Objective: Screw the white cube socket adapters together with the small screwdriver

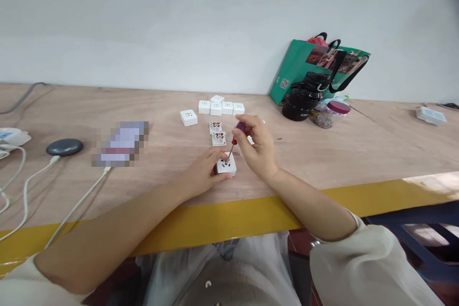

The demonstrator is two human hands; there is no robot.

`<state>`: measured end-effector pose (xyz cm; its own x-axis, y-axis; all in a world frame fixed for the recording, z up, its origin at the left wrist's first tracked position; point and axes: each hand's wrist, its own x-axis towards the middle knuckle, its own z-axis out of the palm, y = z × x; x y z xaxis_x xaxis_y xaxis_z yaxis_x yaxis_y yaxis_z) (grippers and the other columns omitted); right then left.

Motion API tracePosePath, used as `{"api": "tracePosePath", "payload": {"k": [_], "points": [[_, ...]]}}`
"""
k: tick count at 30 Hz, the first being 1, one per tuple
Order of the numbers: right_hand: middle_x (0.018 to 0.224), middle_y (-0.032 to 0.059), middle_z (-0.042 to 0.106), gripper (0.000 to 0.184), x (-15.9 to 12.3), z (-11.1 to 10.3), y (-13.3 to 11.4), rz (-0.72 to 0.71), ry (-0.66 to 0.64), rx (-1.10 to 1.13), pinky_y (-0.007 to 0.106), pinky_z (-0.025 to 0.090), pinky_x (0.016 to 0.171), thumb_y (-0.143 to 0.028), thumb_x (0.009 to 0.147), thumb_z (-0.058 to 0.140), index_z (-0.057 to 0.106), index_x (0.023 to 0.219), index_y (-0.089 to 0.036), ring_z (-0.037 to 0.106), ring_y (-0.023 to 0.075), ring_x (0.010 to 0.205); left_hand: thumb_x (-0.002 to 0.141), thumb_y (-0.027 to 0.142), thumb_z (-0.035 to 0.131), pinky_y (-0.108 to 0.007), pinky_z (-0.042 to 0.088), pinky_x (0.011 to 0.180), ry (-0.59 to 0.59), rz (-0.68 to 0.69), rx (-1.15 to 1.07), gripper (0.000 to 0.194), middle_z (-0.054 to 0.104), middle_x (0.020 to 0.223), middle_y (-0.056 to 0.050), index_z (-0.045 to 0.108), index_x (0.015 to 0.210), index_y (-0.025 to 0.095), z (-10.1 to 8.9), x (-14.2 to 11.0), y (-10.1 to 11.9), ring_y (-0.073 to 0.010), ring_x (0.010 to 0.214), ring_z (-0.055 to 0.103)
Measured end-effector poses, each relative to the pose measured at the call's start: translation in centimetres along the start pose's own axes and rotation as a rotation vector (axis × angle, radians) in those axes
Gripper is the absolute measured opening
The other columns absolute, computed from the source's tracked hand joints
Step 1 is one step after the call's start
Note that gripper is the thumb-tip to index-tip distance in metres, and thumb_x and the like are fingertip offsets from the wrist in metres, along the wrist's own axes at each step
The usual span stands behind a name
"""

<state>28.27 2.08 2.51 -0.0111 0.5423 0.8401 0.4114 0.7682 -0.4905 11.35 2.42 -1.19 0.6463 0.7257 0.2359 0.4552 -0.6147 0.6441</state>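
Note:
A square white power socket (226, 166) lies face up on the table near its front edge. My left hand (202, 169) grips it from the left side, fingers and thumb closed against its edges. In my right hand (258, 146) is a screwdriver (234, 141) with a purple-red handle, pinched between thumb and fingers. Its shaft slants down and its tip meets the middle of the socket's face. Just beyond are two opened socket parts (218, 138) with metal contacts showing. Small white pieces lie partly hidden behind my right hand.
Several white sockets (215, 108) stand grouped farther back, with a single socket (188, 117) to their left. A phone (122, 144), a dark oval device (64, 147) and white cables lie left. A black bottle (303, 100), jar (335, 111) and green bag (292, 64) stand right.

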Motion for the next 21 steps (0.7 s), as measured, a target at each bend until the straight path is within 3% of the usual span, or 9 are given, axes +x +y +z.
{"api": "tracePosePath", "payload": {"k": [3,8,13,17,21], "points": [[0.100,0.0029,0.059,0.023,-0.08,0.05,-0.07,0.037,-0.044,0.084,0.031,0.052,0.067,-0.018,0.091,0.044,0.049,0.112,-0.026,0.059,0.0107,0.072,0.080,0.035,0.061,-0.045,0.039,0.101,0.002,0.020,0.000,0.029,0.044,0.135,-0.009,0.049,0.103,0.022,0.01,0.01,-0.05,-0.0275,0.123,0.044],[0.086,0.0008,0.059,0.014,0.24,-0.13,-0.38,-0.052,-0.027,-0.052,0.030,0.050,0.066,-0.020,0.085,0.056,0.057,0.099,-0.024,0.056,0.0119,0.071,0.081,0.036,0.061,-0.043,0.040,0.100,0.007,0.020,0.027,0.030,0.044,0.135,-0.009,0.049,0.104,0.022,-0.01,0.01,-0.08,-0.0270,0.122,0.045],[0.094,0.0027,0.061,0.021,0.06,-0.11,-0.35,0.034,-0.071,0.021,0.031,0.052,0.067,-0.020,0.091,0.043,0.051,0.109,-0.025,0.060,0.0114,0.073,0.081,0.037,0.060,-0.043,0.039,0.101,0.003,0.037,0.035,0.030,0.046,0.133,-0.009,0.048,0.104,0.022,-0.08,0.05,-0.01,-0.0271,0.123,0.045],[0.087,0.0014,0.059,0.017,0.07,-0.10,-0.40,-0.021,-0.050,-0.066,0.031,0.051,0.064,-0.024,0.086,0.054,0.054,0.104,-0.025,0.057,0.0128,0.073,0.082,0.037,0.060,-0.043,0.041,0.099,0.000,0.013,0.039,0.029,0.046,0.132,-0.008,0.048,0.104,0.023,-0.08,0.00,0.00,-0.0263,0.120,0.047],[0.091,0.0025,0.060,0.025,0.31,-0.21,-0.48,-0.025,-0.101,-0.049,0.032,0.052,0.067,-0.018,0.090,0.043,0.053,0.111,-0.025,0.059,0.0122,0.074,0.082,0.039,0.059,-0.043,0.039,0.101,-0.005,0.034,0.053,0.031,0.043,0.135,-0.008,0.048,0.106,0.023,-0.01,-0.07,-0.20,-0.0265,0.123,0.044]]}}
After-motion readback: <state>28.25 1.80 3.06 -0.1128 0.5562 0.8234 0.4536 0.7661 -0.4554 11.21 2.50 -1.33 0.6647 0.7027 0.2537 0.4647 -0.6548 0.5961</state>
